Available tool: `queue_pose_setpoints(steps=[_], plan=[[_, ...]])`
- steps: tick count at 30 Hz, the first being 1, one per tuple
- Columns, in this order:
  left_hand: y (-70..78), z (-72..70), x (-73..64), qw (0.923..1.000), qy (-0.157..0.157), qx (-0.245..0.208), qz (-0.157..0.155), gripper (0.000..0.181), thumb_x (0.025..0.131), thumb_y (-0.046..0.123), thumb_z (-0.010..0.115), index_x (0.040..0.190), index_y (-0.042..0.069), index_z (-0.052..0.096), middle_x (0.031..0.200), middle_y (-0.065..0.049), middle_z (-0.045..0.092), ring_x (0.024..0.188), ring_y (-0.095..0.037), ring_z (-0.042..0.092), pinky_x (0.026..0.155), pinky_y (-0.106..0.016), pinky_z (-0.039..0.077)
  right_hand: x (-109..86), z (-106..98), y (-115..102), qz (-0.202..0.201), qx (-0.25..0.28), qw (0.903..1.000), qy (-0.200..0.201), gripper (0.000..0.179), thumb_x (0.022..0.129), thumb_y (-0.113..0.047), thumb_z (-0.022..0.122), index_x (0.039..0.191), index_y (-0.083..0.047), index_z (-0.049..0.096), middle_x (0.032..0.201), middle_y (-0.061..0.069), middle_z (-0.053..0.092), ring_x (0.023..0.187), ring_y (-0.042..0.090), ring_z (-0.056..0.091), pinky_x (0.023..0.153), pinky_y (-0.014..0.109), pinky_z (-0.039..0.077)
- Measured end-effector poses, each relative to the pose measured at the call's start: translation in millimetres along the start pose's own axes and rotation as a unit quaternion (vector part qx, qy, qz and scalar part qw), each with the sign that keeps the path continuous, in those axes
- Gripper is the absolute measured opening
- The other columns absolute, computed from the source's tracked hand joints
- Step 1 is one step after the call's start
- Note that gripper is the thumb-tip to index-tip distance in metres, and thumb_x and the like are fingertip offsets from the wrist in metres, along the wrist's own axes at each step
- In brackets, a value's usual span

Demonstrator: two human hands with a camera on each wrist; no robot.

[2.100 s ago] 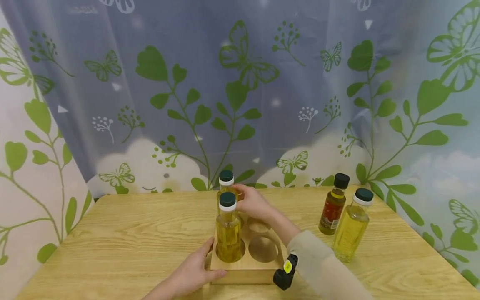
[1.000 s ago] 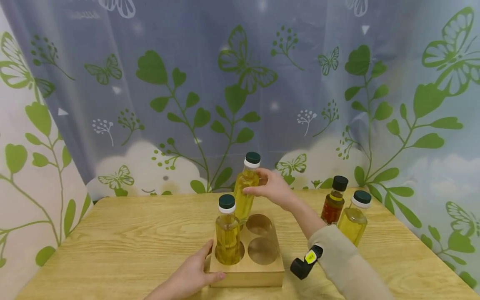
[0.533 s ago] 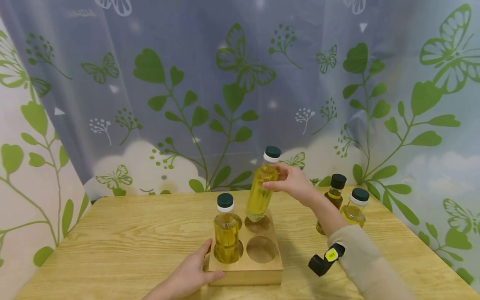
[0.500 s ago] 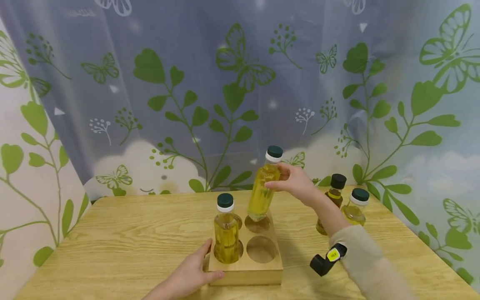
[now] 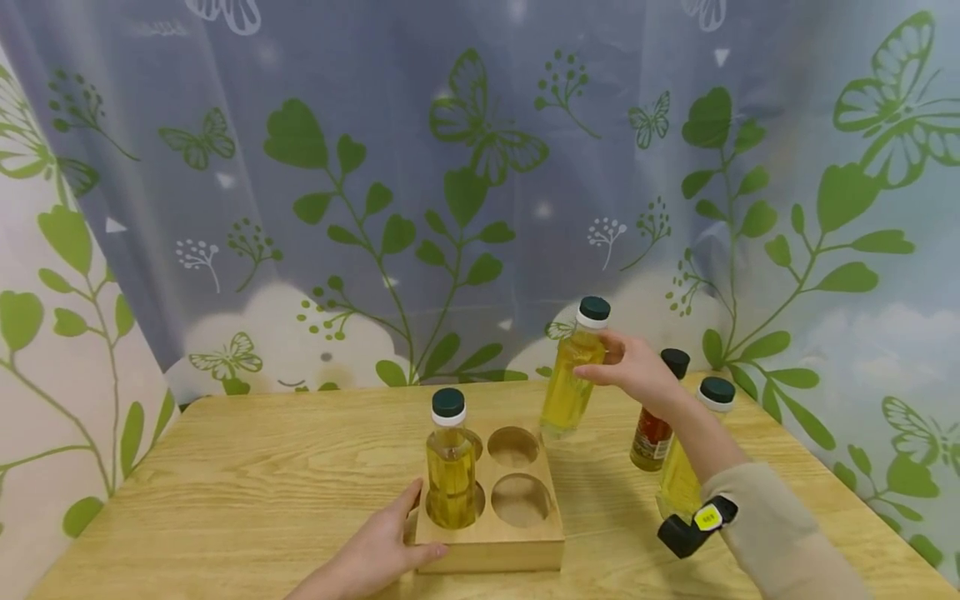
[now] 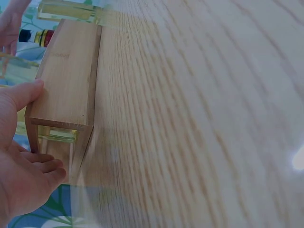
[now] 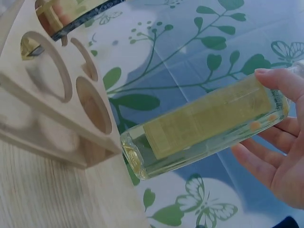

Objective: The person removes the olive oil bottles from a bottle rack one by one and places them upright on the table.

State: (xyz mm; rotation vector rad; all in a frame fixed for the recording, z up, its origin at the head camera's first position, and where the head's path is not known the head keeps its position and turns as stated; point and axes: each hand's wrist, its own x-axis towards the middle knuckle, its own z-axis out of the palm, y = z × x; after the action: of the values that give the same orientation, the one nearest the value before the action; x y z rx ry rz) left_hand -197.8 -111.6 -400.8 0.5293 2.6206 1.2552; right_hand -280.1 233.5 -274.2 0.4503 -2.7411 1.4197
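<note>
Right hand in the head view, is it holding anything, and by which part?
The right hand grips a green-capped bottle by its upper body, near the neck.

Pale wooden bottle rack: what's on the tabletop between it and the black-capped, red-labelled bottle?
Head view: only bare pale wooden tabletop. The tilted, green-capped clear bottle of yellow liquid in the right hand appears above that stretch.

Table — light wood, streaky grain running mostly left to right in the head view. Directly on it, near the middle: a wooden rack with round holes, sitting flat. Off to the right, two bottles upright, near each other — black-capped bottle with red label; green-capped yellow bottle, closer in, partly hidden.
</note>
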Motion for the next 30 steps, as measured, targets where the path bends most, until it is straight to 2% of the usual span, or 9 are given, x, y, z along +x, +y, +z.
queue_pose_setpoints(steps=[6,17,30], plan=[[-0.8,0.5,-0.6,1.0000,-0.001,-0.003,0.000,0.098,0.078,0.042,0.072,0.141,-0.013,0.020,0.138,-0.032,0.035,0.126,-0.046,0.034,0.099,-0.061,0.028,-1.9,-1.8,12.6,0.012,-0.019,0.9997,-0.002,0.091,0.083,-0.040,0.068,0.145,0.005,0.018,0.140,0.028,0.035,0.116,0.040,0.047,0.095,0.057,0.038],[-1.3,-0.1,0.4,1.0000,-0.002,-0.003,-0.004,0.097,0.079,0.041,0.073,0.141,-0.013,0.020,0.138,-0.032,0.035,0.126,-0.046,0.034,0.099,-0.061,0.029,-2.9,8.8,30.5,0.030,-0.030,0.9991,0.007,0.089,0.082,-0.039,0.069,0.143,0.007,0.023,0.140,0.030,0.034,0.120,0.043,0.042,0.093,0.054,0.042],[1.2,-0.2,-0.6,1.0000,-0.004,-0.004,-0.005,0.100,0.078,0.044,0.072,0.141,-0.013,0.020,0.138,-0.032,0.034,0.126,-0.047,0.033,0.099,-0.061,0.028,-1.3,28.4,45.0,0.053,0.008,0.9983,0.024,0.088,0.082,-0.035,0.071,0.142,0.009,0.024,0.143,0.029,0.030,0.119,0.042,0.043,0.090,0.047,0.046]])
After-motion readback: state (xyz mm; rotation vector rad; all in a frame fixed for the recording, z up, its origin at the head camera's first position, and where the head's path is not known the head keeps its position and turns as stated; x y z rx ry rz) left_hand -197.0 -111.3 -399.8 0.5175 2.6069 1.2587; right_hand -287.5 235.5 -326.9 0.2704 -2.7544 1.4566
